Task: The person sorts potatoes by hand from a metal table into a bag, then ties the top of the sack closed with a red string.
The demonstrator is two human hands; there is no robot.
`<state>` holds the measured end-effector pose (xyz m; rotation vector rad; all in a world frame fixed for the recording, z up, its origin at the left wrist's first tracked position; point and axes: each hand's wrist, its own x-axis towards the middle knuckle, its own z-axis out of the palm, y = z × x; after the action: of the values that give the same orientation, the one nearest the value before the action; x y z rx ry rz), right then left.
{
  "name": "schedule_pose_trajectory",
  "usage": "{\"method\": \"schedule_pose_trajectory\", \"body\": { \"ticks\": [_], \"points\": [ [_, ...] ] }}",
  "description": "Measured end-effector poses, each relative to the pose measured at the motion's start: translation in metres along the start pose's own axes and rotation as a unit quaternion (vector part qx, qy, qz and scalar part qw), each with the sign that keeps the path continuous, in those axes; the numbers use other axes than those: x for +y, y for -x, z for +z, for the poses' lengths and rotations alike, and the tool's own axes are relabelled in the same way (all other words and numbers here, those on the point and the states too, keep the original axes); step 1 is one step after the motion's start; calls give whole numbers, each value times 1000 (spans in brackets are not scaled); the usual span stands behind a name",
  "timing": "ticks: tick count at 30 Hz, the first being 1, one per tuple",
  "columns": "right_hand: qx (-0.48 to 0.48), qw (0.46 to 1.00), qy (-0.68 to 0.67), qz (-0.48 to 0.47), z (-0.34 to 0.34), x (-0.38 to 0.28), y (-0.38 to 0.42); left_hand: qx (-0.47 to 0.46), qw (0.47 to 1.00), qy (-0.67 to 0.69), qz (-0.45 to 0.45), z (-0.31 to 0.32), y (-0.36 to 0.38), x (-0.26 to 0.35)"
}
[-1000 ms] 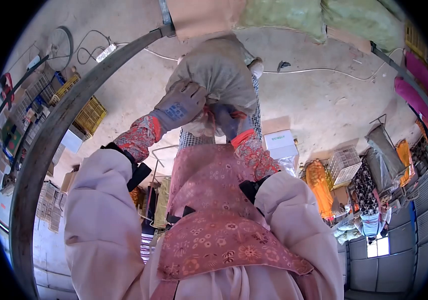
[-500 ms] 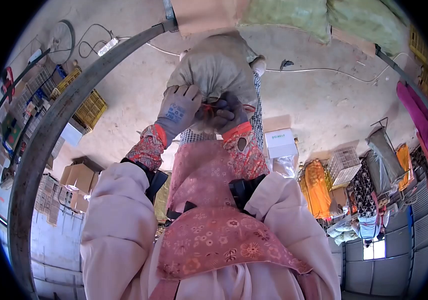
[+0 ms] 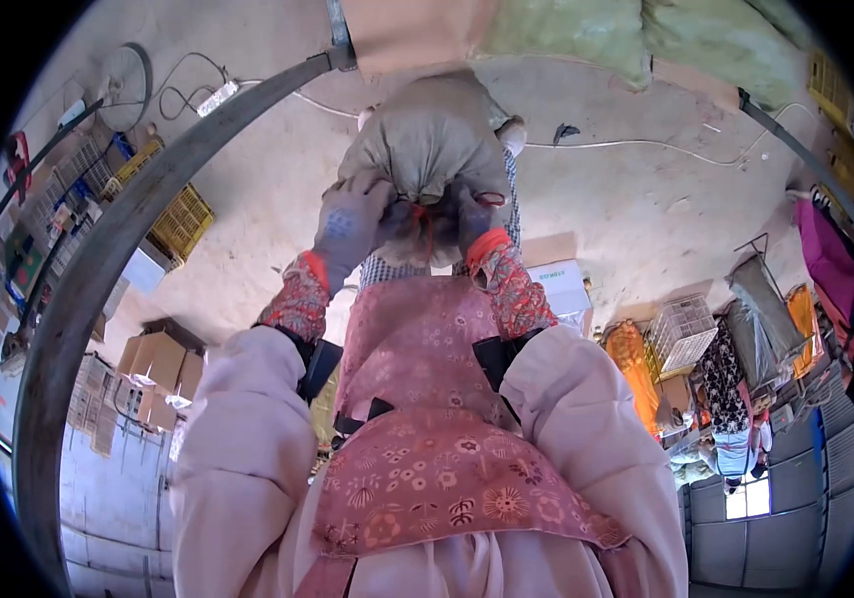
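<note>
A full grey-green cloth sack (image 3: 422,130) stands in front of me, its neck gathered toward my body. Red string (image 3: 421,221) shows at the gathered neck, between my hands. My left hand (image 3: 350,217), in a grey glove, has its fingers bent over the left side of the sack near the neck. On the right side, my right hand (image 3: 473,211), also gloved, is closed at the neck, partly in shadow; a red loop shows beside it. Exactly what the right fingers pinch is hard to make out.
A curved metal bar (image 3: 148,169) arches on the left. Yellow crates (image 3: 180,221) and cardboard boxes (image 3: 155,359) lie beyond it. To the right are a white box (image 3: 559,287), a white crate (image 3: 684,334) and a person in purple trousers (image 3: 826,249). Green sacks (image 3: 567,40) lie ahead.
My hands have moved apart, the right one shifting rightward from the knot to the sack's side. More red string shows between them. The person at the far right has shifted.
</note>
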<state>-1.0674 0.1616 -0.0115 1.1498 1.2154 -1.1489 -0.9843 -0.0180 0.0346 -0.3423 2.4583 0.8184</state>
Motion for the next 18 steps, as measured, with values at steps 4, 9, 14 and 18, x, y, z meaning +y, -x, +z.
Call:
{"method": "schedule_pose_trajectory", "body": {
  "ticks": [4,9,14,18],
  "points": [
    [4,895,206,-395,-28,3,-17,255,924,247,-144,21,38,3],
    [194,863,174,-432,-54,-40,20,270,934,179,-151,42,72,26],
    [-143,690,578,-411,-86,-13,28,32,978,112,-176,22,54,72],
    [10,540,697,-472,-57,16,29,85,974,26,-207,67,62,71]
  ]
}}
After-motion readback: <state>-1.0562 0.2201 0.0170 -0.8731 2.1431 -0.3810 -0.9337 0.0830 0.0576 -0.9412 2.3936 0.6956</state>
